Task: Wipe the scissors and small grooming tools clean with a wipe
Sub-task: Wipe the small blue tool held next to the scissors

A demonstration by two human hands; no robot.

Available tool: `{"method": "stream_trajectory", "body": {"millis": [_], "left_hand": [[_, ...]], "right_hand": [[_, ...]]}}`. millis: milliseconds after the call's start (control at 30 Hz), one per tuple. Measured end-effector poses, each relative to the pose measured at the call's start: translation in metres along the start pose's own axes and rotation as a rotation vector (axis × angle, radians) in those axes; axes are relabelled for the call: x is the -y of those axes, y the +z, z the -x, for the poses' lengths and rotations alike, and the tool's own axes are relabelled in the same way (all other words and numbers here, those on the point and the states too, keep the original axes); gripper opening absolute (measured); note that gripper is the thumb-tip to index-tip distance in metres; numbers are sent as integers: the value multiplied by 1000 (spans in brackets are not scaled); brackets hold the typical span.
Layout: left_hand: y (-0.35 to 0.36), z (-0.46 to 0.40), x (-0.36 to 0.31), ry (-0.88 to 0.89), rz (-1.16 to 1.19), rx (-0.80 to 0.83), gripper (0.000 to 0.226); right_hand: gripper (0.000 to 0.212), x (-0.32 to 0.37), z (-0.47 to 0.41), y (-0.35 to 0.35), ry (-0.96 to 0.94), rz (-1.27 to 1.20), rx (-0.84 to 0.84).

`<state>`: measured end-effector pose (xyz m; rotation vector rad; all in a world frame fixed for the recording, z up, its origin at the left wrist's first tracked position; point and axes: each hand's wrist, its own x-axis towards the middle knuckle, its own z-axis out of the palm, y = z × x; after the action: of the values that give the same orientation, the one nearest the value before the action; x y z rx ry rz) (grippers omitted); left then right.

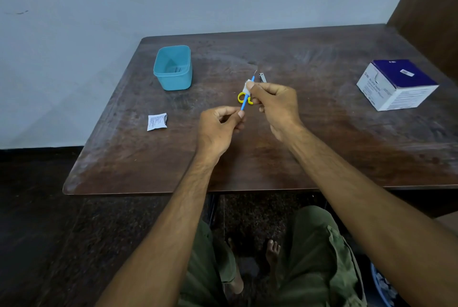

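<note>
While left fingers point(238, 113) pinch the blue tool's point(245, 101) end, right fingers point(250, 87) press the wipe point(245, 85) around it.

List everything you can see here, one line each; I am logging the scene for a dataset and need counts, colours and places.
table: one, dark brown wood, fills mid frame
tub: one, teal, open, far left of table
wipe packet: one, white, printed, left of the hands
swab box: one, white and dark blue, far right
scissors: one, yellow handles, mostly hidden behind the hands
nail clipper: one, silver, just beyond the hands
blue tool: one, thin metal tip, held in the air
wipe: one, white, pinched around the tool
left hand: grips the tool's lower end
right hand: holds the wipe
</note>
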<state>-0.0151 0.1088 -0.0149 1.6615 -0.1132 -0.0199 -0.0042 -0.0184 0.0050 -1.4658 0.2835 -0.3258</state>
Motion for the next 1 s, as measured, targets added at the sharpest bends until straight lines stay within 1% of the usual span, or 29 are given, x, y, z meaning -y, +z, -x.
{"method": "stream_trajectory", "body": {"millis": [167, 300, 367, 433, 567, 600, 667, 700, 767, 867, 1000], "left_hand": [[-9, -1, 4, -45, -15, -85, 8], [-28, -14, 9, -83, -65, -195, 13], [-43, -30, 7, -79, -164, -265, 16], [-60, -52, -2, -45, -329, -323, 20], [-90, -97, -27, -55, -631, -434, 21], [-94, -106, -31, -64, -681, -435, 21], [-104, -127, -37, -82, -797, -414, 19], [-107, -138, -39, -94, -867, -410, 22], [-113, -154, -38, -110, -997, -411, 31], [-119, -174, -30, -75, -1186, -389, 33], [-119, -192, -19, -4, -1420, -304, 36]], "right_hand": [[18, -17, 0, 9, 9, 30, 2], [23, -28, -7, 21, 9, 68, 9], [19, -28, -15, 29, -13, 120, 16], [18, -26, -27, 36, -38, 166, 28], [29, -16, -53, 60, -102, 307, 68], [30, -13, -60, 66, -123, 347, 71], [25, -7, -75, 79, -150, 450, 74], [24, -5, -83, 85, -162, 497, 75], [25, -5, -95, 94, -178, 510, 86], [21, -11, -111, 103, -181, 525, 86], [20, -27, -126, 104, -177, 565, 101]]}}
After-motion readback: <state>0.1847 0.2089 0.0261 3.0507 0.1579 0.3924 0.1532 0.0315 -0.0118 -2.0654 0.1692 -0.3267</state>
